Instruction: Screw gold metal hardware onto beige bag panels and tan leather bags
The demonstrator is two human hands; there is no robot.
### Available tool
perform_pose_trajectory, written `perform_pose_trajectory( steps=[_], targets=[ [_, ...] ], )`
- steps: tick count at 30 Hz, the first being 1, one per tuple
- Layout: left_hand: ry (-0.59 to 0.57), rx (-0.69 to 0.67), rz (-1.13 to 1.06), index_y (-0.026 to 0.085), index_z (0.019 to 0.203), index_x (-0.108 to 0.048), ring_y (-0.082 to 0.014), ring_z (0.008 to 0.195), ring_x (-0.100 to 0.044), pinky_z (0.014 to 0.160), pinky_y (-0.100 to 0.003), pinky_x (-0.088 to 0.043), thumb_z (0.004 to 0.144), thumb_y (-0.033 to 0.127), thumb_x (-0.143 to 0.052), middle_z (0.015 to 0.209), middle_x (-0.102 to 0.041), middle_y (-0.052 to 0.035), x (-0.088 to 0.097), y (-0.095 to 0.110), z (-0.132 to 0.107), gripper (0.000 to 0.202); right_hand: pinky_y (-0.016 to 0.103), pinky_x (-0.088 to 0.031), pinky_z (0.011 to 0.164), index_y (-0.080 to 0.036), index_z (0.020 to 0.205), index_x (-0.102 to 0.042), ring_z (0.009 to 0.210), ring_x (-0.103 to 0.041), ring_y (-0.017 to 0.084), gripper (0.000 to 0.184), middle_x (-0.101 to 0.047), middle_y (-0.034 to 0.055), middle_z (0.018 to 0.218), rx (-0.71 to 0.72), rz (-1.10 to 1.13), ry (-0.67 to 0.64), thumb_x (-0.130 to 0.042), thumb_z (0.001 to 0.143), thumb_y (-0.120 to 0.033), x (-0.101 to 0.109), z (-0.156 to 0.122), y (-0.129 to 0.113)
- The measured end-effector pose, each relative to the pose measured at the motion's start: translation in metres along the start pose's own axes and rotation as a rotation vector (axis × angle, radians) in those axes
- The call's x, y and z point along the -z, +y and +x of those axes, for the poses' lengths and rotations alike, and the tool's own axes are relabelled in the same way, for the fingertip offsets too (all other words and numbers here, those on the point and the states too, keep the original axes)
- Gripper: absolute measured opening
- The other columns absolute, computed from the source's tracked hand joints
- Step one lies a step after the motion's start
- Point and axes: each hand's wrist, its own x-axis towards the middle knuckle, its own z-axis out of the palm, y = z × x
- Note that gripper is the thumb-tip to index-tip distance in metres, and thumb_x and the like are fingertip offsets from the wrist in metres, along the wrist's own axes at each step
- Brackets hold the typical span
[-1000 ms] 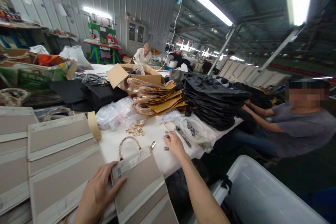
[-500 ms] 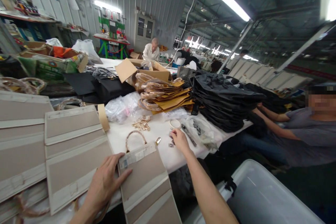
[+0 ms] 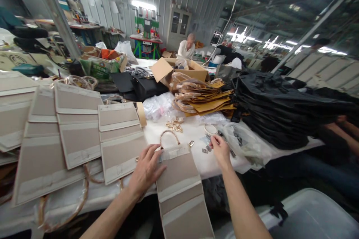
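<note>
A beige bag panel (image 3: 179,173) with pale cross strips lies over the table's front edge, its brown wrapped handle loop (image 3: 169,133) pointing away from me. My left hand (image 3: 147,170) rests on the panel's upper left corner, fingers spread and thumb across the face. To the right, my right hand (image 3: 221,151) is pinched low over the table beside small dark metal plates (image 3: 205,151); what sits between its fingertips is hidden. A tape roll (image 3: 211,129) lies just beyond it. Between the hands are a gold-coloured clasp (image 3: 191,143) and, farther back, a heap of gold hardware (image 3: 175,124).
More beige panels (image 3: 120,142) overlap on the left. Mustard bag pieces with wrapped handles (image 3: 207,101) are stacked behind, before an open carton (image 3: 182,69). A tall black stack (image 3: 280,108) and plastic bag (image 3: 246,145) stand right. A translucent bin (image 3: 314,213) is below; a co-worker's arms (image 3: 343,134) reach in.
My view has turned left, so everything sits farther right in the picture and more panels show. My left hand stays on the panel; my right hand stays by the small plates, fingertips pinched.
</note>
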Motion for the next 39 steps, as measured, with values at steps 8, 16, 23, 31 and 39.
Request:
perform_pose_trajectory(
  steps=[8, 16, 23, 31, 39],
  targets=[
    [-0.241, 0.003, -0.002, 0.019, 0.126, -0.055, -0.0318, 0.116, -0.060, 0.103, -0.047, -0.054, 0.086, 0.019, -0.074, 0.126, -0.063, -0.0134, -0.032, 0.060, 0.060, 0.044, 0.025, -0.041, 0.051, -0.018, 0.109, -0.068, 0.054, -0.051, 0.014, 0.052, -0.060, -0.0032, 0.064, -0.130, 0.312, -0.207, -0.071, 0.085, -0.064, -0.043, -0.084, -0.024],
    [-0.185, 0.144, 0.121, 0.020, 0.109, -0.061, -0.0299, 0.104, -0.064, 0.088, -0.041, -0.051, 0.091, 0.038, -0.076, 0.109, -0.064, -0.0090, -0.063, 0.059, 0.088, 0.030, 0.031, -0.053, 0.064, -0.020, 0.109, -0.075, 0.068, -0.066, 0.021, 0.036, -0.074, 0.0042, 0.080, -0.009, 0.087, -0.288, -0.063, 0.092, -0.049, -0.043, -0.084, -0.022],
    [-0.165, 0.123, 0.153, 0.020, 0.105, -0.061, -0.0287, 0.101, -0.064, 0.082, -0.038, -0.050, 0.095, 0.038, -0.071, 0.105, -0.065, -0.0086, -0.069, 0.059, 0.085, 0.022, 0.038, -0.056, 0.088, -0.020, 0.102, -0.076, 0.095, -0.074, 0.026, 0.026, -0.079, 0.0076, 0.100, 0.019, -0.017, -0.365, -0.061, 0.092, -0.039, -0.044, -0.073, -0.018],
    [-0.232, 0.154, 0.185, 0.018, 0.109, -0.063, -0.0284, 0.104, -0.064, 0.087, -0.038, -0.051, 0.097, 0.038, -0.069, 0.109, -0.067, -0.0096, -0.064, 0.064, 0.085, 0.025, 0.035, -0.055, 0.078, -0.018, 0.108, -0.075, 0.085, -0.072, 0.023, 0.030, -0.078, 0.0076, 0.096, -0.018, -0.045, -0.451, -0.061, 0.091, -0.039, -0.039, -0.073, -0.019],
    [-0.204, 0.055, 0.251, 0.020, 0.101, -0.061, -0.0280, 0.098, -0.062, 0.083, -0.041, -0.049, 0.101, 0.036, -0.060, 0.102, -0.066, -0.0073, -0.067, 0.063, 0.077, 0.016, 0.027, -0.042, 0.054, -0.020, 0.106, -0.071, 0.059, -0.059, 0.016, 0.033, -0.070, 0.0022, 0.080, -0.140, 0.100, -0.467, -0.067, 0.089, -0.047, -0.039, -0.079, -0.013]
  ],
)
